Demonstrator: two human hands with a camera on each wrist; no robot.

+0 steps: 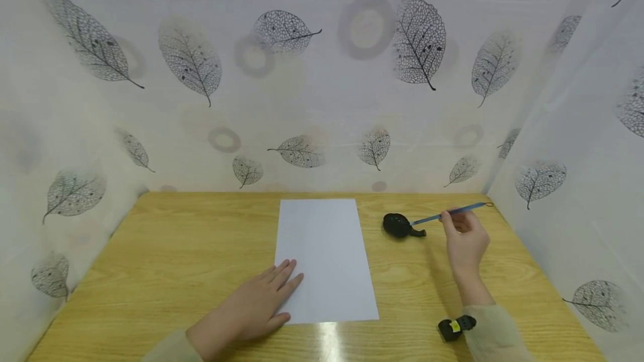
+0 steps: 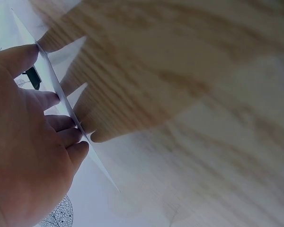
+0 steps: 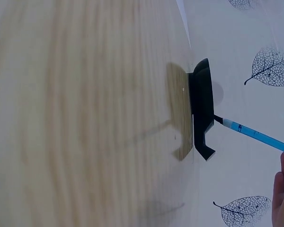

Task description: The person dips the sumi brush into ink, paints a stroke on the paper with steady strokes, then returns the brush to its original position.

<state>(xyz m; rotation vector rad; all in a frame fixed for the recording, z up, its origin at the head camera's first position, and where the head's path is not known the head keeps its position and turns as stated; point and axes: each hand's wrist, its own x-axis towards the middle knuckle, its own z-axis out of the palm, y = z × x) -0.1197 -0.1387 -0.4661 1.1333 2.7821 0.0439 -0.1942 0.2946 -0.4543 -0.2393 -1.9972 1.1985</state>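
Note:
My right hand (image 1: 468,239) pinches a blue writing brush (image 1: 427,219) by the handle, thumb against fingers. The brush slants down to the left, and its dark tip meets the rim of a black inkstone (image 1: 396,225) with a short curved stem. In the right wrist view, the brush (image 3: 258,135) shows a pale collar above dark bristles, right at the side of the inkstone (image 3: 202,92). My left hand (image 1: 259,300) rests with fingers spread on the lower left edge of a blank white sheet of paper (image 1: 327,250).
The wooden table (image 1: 186,244) runs back to a pale curtain (image 1: 322,99) printed with leaves, which also hangs along both sides. A black device with a yellow label (image 1: 454,327) is at my right wrist, by the sleeve (image 1: 495,331).

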